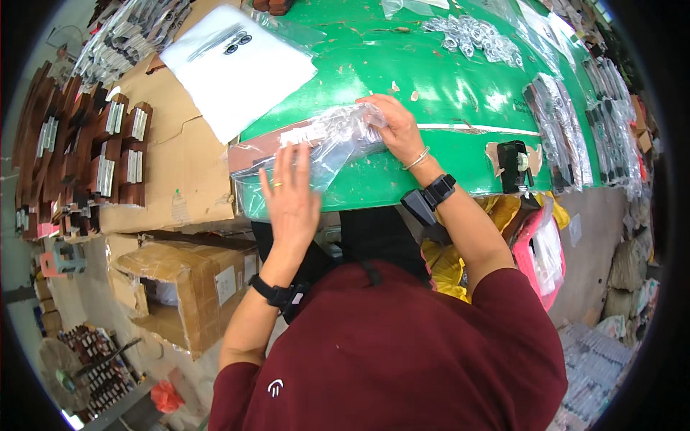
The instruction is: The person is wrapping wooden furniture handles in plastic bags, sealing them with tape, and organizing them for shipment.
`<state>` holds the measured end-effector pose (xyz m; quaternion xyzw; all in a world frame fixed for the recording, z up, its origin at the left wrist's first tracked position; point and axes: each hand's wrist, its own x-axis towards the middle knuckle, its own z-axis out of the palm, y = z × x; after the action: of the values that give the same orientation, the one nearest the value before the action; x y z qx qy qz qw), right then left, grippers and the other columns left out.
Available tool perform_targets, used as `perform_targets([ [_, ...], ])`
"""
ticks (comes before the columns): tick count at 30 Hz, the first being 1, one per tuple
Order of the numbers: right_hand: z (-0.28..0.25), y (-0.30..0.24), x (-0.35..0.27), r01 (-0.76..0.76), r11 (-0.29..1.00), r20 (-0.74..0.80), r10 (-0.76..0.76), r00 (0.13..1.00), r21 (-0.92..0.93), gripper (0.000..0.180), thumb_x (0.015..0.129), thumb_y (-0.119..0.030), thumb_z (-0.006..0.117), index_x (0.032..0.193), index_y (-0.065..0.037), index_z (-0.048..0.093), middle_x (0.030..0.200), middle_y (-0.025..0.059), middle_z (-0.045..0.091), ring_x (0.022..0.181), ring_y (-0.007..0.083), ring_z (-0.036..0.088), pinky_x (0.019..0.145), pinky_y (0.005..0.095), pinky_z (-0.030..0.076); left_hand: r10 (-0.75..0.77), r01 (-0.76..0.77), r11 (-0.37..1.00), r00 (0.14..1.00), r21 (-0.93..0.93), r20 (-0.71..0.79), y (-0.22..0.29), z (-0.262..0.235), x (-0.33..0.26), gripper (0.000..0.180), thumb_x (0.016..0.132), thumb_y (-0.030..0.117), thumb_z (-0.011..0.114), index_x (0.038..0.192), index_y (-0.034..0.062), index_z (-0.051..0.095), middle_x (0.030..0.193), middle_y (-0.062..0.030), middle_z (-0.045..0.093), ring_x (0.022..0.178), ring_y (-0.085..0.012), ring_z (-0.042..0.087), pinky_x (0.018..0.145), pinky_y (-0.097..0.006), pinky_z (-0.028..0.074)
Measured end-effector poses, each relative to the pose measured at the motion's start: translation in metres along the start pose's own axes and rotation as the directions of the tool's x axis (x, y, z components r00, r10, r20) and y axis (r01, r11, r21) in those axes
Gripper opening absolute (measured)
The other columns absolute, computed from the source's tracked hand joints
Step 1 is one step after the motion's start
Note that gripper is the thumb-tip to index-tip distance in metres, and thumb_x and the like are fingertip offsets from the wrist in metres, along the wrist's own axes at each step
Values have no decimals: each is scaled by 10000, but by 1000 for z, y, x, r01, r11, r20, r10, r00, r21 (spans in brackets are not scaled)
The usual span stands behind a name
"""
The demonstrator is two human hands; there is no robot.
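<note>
A clear plastic bag (336, 147) lies near the front edge of the green tabletop, with a long reddish-brown strip (251, 154) inside it. A white printed label shows through the film. My left hand (291, 197) rests with fingers stretched out over the near side of the bag, and its edge is slightly blurred. At the bag's right end, my right hand (394, 128) has its fingers curled onto the crumpled plastic and grips it. Its fingertips are partly hidden by the film.
White plastic sheets or bags (237, 75) lie behind the left hand on cardboard (169, 154). Brown pieces (108, 158) are stacked far left. Small clear packets (478, 39) lie at the back. A black tape dispenser (512, 167) and wrapped bundles (560, 133) sit right. A carton (190, 287) stands below.
</note>
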<state>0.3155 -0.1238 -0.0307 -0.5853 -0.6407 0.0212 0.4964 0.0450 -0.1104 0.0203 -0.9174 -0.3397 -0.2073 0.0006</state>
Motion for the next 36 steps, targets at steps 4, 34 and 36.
perform_targets([
  [4,-2,2,-4,15,1000,-3,-15,1000,-10,316,884,-142,712,1186,-52,693,1153,160,698,1126,348,641,953,422,521,-212,200,975,969,-96,-129,-48,-22,-5,302,892,65,702,1187,125,686,1072,-139,697,971,-337,672,822,-423,530],
  [34,-9,-32,-26,-122,993,-60,122,991,1,246,874,-161,731,1075,-23,699,1129,138,709,1046,328,659,857,408,544,208,-251,920,964,-302,-168,2,46,87,390,835,98,734,1220,117,678,1046,-65,674,907,-260,590,797,-391,449],
  [36,-8,-37,-26,-230,973,-101,231,968,20,256,883,-169,740,1084,-26,675,1098,148,698,988,336,667,821,404,543,209,-262,915,958,-306,-196,-2,51,91,291,849,100,719,1138,110,685,1022,-63,675,886,-263,589,784,-395,449],
])
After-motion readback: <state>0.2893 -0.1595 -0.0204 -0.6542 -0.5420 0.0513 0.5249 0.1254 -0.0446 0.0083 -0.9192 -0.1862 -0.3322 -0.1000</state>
